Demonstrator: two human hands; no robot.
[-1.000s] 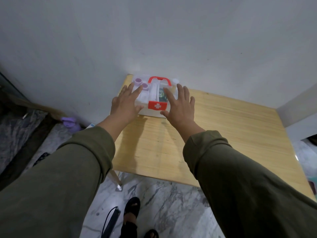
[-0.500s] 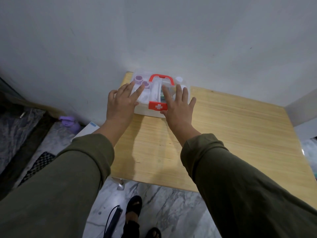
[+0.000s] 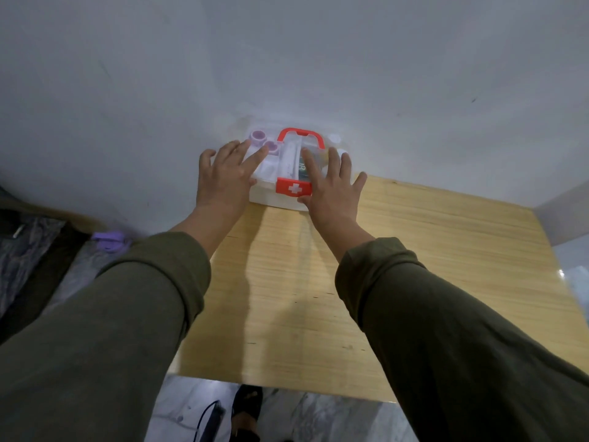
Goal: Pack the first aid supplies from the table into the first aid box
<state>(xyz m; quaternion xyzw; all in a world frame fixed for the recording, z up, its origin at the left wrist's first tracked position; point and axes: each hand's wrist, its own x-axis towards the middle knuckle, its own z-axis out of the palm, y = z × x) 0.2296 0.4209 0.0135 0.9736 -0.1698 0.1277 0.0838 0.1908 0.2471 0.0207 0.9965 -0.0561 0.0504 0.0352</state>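
Observation:
A clear plastic first aid box (image 3: 271, 193) with a red handle (image 3: 301, 134) and a red latch (image 3: 293, 187) bearing a white cross stands against the wall at the table's far left corner. Its lid is down. Through the lid I see two purple caps (image 3: 264, 141) and a dark packet (image 3: 302, 171). My left hand (image 3: 224, 175) lies flat on the left part of the lid with straight fingers. My right hand (image 3: 330, 186) lies flat on the right part, fingers spread, its thumb beside the latch.
The wooden table (image 3: 398, 282) stretches right and toward me. A grey wall rises directly behind the box. On the marble floor at left lie a purple object (image 3: 110, 240) and dark fabric (image 3: 28, 250); a sandalled foot (image 3: 245, 406) shows below the table's near edge.
Both hands have stayed flat on the lid and shifted slightly. The view has tilted a little, so the box sits lower against the wall.

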